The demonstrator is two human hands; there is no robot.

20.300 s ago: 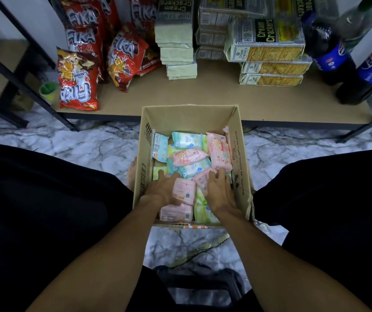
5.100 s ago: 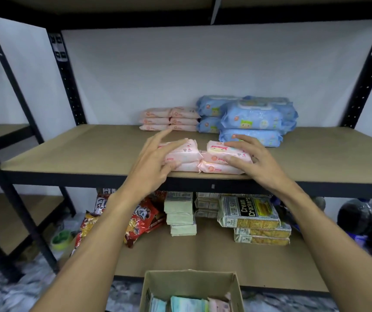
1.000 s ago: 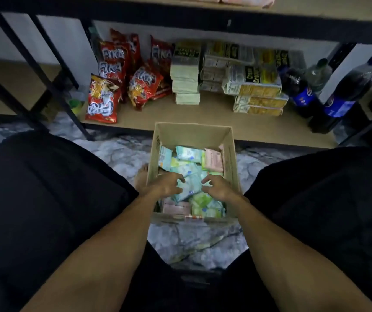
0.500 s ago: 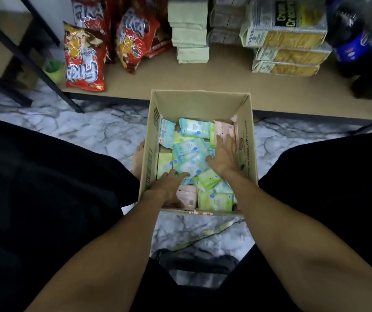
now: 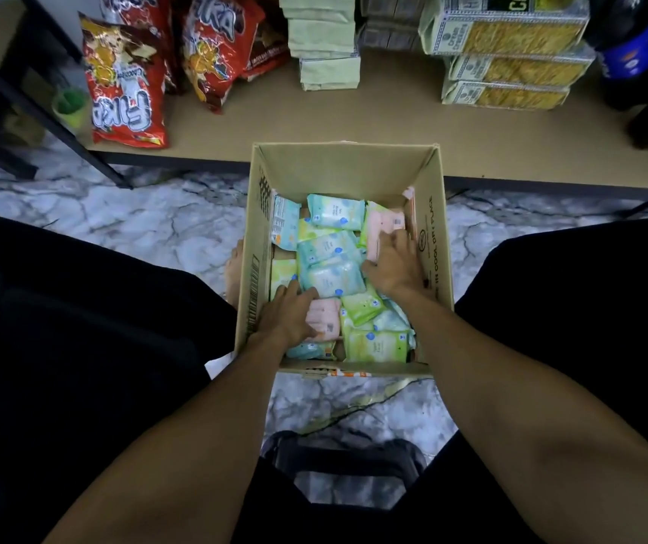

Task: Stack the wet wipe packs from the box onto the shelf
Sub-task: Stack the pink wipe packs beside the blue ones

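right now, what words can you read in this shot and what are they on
"FIKA": red snack bag, upside down.
"IN COOL DRY PLACE": box, right wall.
"Cream Crackers": cracker pack, faint.
Wipe packs and bottle label: print too small or blurred to read.

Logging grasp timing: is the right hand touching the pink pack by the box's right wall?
Touching. Head view: the right hand lies on the pink pack, fingers curled over it.
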